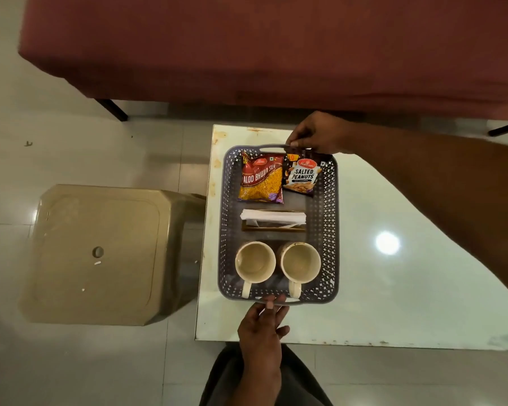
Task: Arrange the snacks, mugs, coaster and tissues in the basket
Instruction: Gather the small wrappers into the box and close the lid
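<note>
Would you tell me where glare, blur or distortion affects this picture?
Head view: a round bright glare sits on the table, right of the basket. Head view: wide-angle bending bows the sofa and stool near the edges. Head view: the peanuts packet print is sharp.

We are wearing dark grey trousers (302, 385), the plain cloth showing over both thighs at the bottom edge of the view. Our left hand (261, 326) and right hand (317, 133) are showing bare. Our left forearm (258, 379) and right forearm (452, 186) are running uncovered to the frame's edge. A short-trimmed fingernail (269, 304) is catching the light on our left hand.
</note>
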